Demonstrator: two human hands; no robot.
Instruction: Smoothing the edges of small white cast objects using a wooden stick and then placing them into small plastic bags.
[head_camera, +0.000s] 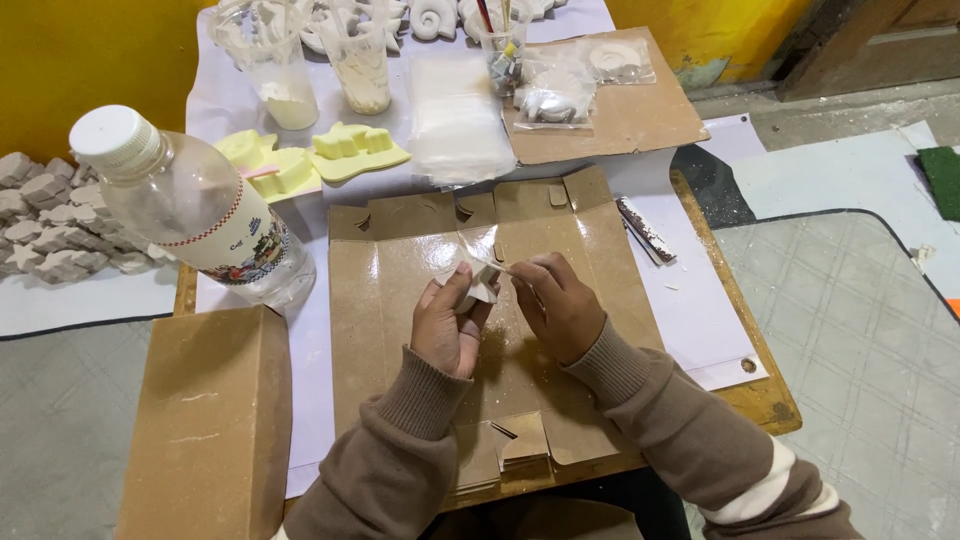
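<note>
Over the flattened carton (420, 290) mid-table, the left hand (450, 325) grips a white star (482, 283) while the right hand (560, 305) pinches a clear bag (485, 245) beside it. A bottle (195, 215) stands near the left edge.

Even, soft overhead light, moderately bright. Short soft shadows under the hands on the flattened cardboard (500, 330). Mild glare on plastic bottle (200, 215) left of it. Sharp focus; slight wide-angle stretch at edges.

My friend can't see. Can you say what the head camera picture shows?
Two hands, left hand and right hand, hold a small white star shape and clear wrap over flattened cardboard. Nearby are a plastic bottle and yellow molds.
</note>
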